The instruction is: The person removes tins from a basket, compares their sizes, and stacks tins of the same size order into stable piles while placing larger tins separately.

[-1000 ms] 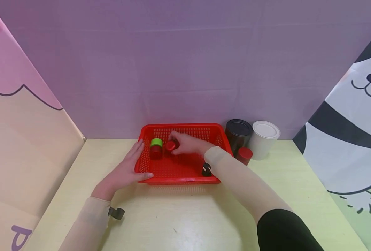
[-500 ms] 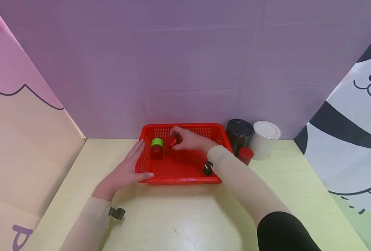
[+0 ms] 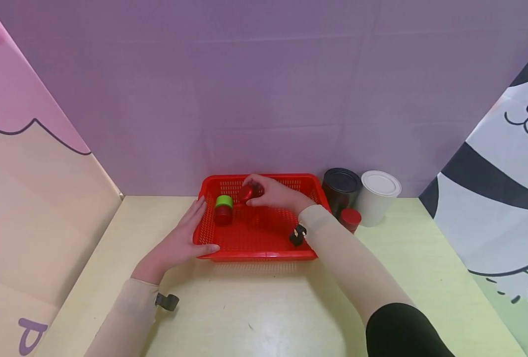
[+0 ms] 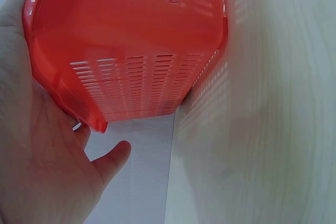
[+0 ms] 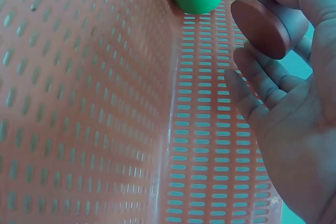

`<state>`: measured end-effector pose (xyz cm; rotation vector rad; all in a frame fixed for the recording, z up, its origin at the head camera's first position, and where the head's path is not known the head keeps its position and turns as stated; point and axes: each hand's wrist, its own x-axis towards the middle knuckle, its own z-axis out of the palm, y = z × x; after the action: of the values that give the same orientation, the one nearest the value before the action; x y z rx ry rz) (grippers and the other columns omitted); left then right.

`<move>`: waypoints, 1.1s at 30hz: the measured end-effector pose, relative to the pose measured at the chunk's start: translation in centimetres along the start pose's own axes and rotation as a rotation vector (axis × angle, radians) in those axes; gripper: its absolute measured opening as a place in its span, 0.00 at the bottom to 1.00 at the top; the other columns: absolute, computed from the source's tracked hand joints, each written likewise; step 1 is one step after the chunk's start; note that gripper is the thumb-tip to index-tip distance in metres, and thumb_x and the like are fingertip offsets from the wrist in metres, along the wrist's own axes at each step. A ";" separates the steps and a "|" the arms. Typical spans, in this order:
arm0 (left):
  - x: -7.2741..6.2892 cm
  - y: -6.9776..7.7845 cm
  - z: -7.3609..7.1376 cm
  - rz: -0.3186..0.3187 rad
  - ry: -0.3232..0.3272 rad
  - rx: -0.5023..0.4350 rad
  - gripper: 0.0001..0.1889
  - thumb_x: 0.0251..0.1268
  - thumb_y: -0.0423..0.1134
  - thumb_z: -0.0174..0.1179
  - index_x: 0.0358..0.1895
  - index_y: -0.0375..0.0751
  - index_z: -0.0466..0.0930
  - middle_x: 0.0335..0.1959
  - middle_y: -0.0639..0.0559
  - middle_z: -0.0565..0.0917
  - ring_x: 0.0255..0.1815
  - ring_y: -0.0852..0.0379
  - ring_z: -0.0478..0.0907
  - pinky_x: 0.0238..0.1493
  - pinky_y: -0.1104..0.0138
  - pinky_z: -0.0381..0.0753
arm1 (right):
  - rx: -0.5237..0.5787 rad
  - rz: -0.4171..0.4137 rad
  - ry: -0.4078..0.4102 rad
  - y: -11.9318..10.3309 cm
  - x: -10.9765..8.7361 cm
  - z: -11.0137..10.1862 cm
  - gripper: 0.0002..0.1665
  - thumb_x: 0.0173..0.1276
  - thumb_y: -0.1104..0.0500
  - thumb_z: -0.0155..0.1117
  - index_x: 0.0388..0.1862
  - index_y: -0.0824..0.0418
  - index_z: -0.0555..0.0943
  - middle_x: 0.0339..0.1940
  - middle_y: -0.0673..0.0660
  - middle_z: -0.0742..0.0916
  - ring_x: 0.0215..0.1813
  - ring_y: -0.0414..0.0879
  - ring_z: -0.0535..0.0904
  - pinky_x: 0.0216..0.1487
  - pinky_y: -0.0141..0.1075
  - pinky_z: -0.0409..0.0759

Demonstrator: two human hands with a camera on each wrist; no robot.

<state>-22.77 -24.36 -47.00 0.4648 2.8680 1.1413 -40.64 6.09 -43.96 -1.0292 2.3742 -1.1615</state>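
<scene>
My right hand (image 3: 274,193) pinches a small red-lidded jar (image 3: 246,192) between thumb and fingers, inside the red plastic basket (image 3: 264,256). In the right wrist view the jar's lid (image 5: 260,27) is tilted toward the camera, and part of its body is hidden by my fingers. A second small jar, dark red with a green lid (image 3: 223,201), is at the basket's left side. With straight fingers, my left hand (image 3: 181,243) rests along the basket's left rim, its thumb by the front left corner. The left wrist view shows this palm beside the basket's slotted wall (image 4: 142,82).
Right of the basket stand a dark can with a black lid (image 3: 341,183), a white canister (image 3: 377,198) and a red-lidded container (image 3: 350,218). A purple cloth backdrop (image 3: 264,99) hangs behind the pale wooden table (image 3: 246,307), with printed panels at both sides.
My right hand has moved toward the back of the basket and slightly right, carrying the red-lidded jar away from the green-lidded one. The left hand has stayed at the rim.
</scene>
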 end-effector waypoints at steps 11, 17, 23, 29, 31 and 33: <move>0.1 0.2 -0.1 0.007 0.004 0.005 0.68 0.60 0.61 0.80 0.93 0.45 0.42 0.94 0.52 0.39 0.93 0.41 0.37 0.69 0.37 0.82 | 0.001 -0.014 -0.022 -0.3 0.1 -0.1 0.34 0.71 0.53 0.82 0.72 0.46 0.78 0.65 0.51 0.83 0.67 0.52 0.78 0.64 0.44 0.88; 0.1 0.3 -0.1 0.012 0.003 0.006 0.67 0.62 0.61 0.79 0.93 0.45 0.42 0.94 0.52 0.39 0.93 0.41 0.36 0.70 0.36 0.80 | -0.008 0.023 -0.006 -0.5 0.0 -0.2 0.37 0.68 0.53 0.83 0.73 0.43 0.77 0.70 0.51 0.78 0.70 0.53 0.75 0.63 0.44 0.89; -0.1 0.3 -0.1 0.010 -0.002 -0.007 0.67 0.61 0.60 0.80 0.93 0.45 0.42 0.94 0.53 0.39 0.93 0.42 0.36 0.71 0.37 0.80 | -0.004 0.045 0.010 -0.5 -0.3 -0.2 0.39 0.65 0.52 0.85 0.73 0.42 0.77 0.71 0.51 0.76 0.70 0.55 0.74 0.63 0.45 0.89; 0.0 0.1 -0.1 0.016 0.000 -0.007 0.67 0.62 0.61 0.79 0.93 0.45 0.42 0.94 0.53 0.39 0.93 0.42 0.35 0.72 0.36 0.78 | 0.008 0.056 0.008 -0.6 -0.3 -0.3 0.38 0.67 0.52 0.84 0.74 0.43 0.78 0.71 0.52 0.77 0.70 0.55 0.74 0.62 0.45 0.89; 0.0 0.0 0.0 0.018 0.002 -0.004 0.67 0.62 0.62 0.79 0.93 0.45 0.42 0.94 0.53 0.39 0.93 0.42 0.35 0.72 0.36 0.78 | 0.017 0.048 0.008 -0.6 -0.3 -0.4 0.37 0.69 0.53 0.83 0.74 0.44 0.78 0.70 0.51 0.79 0.70 0.54 0.75 0.61 0.45 0.89; 0.0 0.0 0.1 0.021 0.001 0.003 0.67 0.62 0.62 0.79 0.93 0.45 0.42 0.94 0.53 0.39 0.93 0.42 0.35 0.73 0.36 0.77 | 0.016 0.026 0.012 -0.6 -0.3 -0.6 0.35 0.70 0.54 0.81 0.73 0.45 0.78 0.68 0.52 0.81 0.68 0.54 0.76 0.61 0.45 0.89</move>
<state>-22.78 -24.29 -47.13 0.4952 2.8731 1.1407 -40.42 6.36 -43.12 -0.9856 2.3768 -1.1789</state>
